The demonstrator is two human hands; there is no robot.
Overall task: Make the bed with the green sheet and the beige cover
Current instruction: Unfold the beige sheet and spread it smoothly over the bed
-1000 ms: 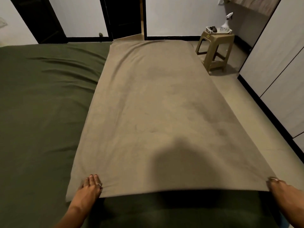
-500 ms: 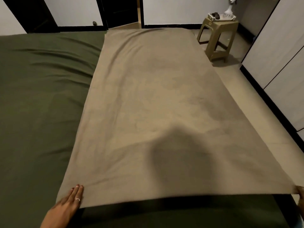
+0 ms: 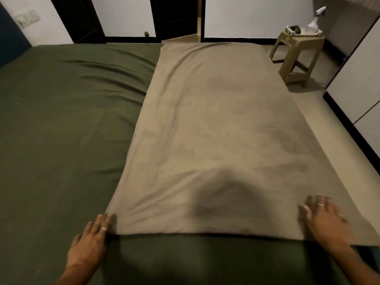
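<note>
At near bed edge: left hand [image 3: 90, 241] flat beside cover [image 3: 216, 130] corner, right hand [image 3: 324, 221] flat on cover, both released. Risk: uneven smoothing drags cover askew, wrinkles sheet [image 3: 61, 120].

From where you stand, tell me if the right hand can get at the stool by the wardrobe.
Probably not. The right hand lies flat on the beige cover's near edge, while the stool stands on the floor past the bed's far corner.
</note>
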